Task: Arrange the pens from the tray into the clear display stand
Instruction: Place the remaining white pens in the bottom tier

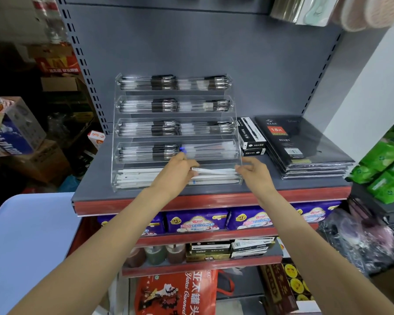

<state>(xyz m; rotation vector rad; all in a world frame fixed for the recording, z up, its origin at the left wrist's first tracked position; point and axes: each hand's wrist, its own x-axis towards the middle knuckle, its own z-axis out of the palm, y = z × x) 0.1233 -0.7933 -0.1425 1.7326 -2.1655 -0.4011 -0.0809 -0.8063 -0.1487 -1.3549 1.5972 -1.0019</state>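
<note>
At a shop shelf (pixel 214 196), my left hand (pixel 176 171) and right hand (pixel 251 170) pinch opposite ends of a white pen (pixel 214 171), held level over the lowest tier of the clear display stand (pixel 176 133). More white pens (pixel 137 177) lie there; black-capped pens (pixel 164 105) fill the tiers behind.

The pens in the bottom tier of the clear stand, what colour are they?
White, seen in the head view: the bottom-tier pens have white barrels.
</note>
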